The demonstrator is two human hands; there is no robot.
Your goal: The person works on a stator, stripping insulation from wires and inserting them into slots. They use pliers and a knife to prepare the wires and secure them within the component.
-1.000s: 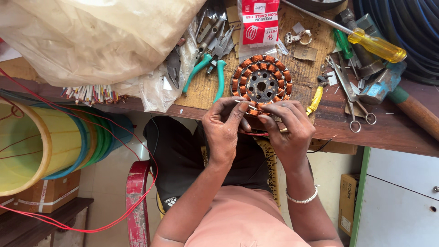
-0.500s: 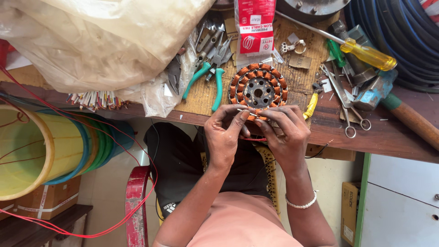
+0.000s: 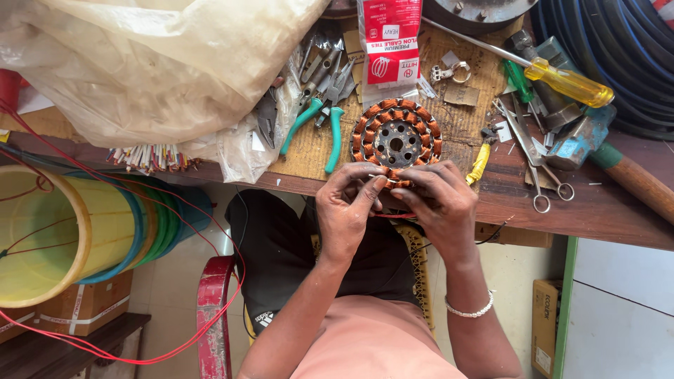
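- What we could not make out: the big plastic bag [image 3: 140, 63] covered the left part of the wooden bench [image 3: 604, 210] and ran off the top edge, and whatever it held stayed hidden. The near rim of the wound stator [image 3: 397, 137] lay under our fingers, so the exact spot we worked on was out of sight; a thin red wire [image 3: 393, 215] showed just below our hands.
- Our left hand [image 3: 347, 210] was closed in a pinch — thumb and forefinger tips pressed together at the stator's near edge, on something too small to tell.
- Our right hand [image 3: 439, 207] curled its fingers over the same near rim, touching the copper coils; whether it truly clamped anything we could not tell.
- The stator itself sat flat on the bench, just beyond both hands, near the front edge.
- Around it, left to right: stacked yellow reels [image 3: 63, 231] below the bench, green-handled pliers [image 3: 319, 130] just beside the stator, a red-and-white packet [image 3: 390, 42] behind it, scissors [image 3: 537, 165], and a yellow-handled screwdriver [image 3: 562, 81] well to the right.
- Against the frame half a second before, the view had tilted down a little — the bench things sat higher — while both hands stayed at the same rim, fingers drawn closer.
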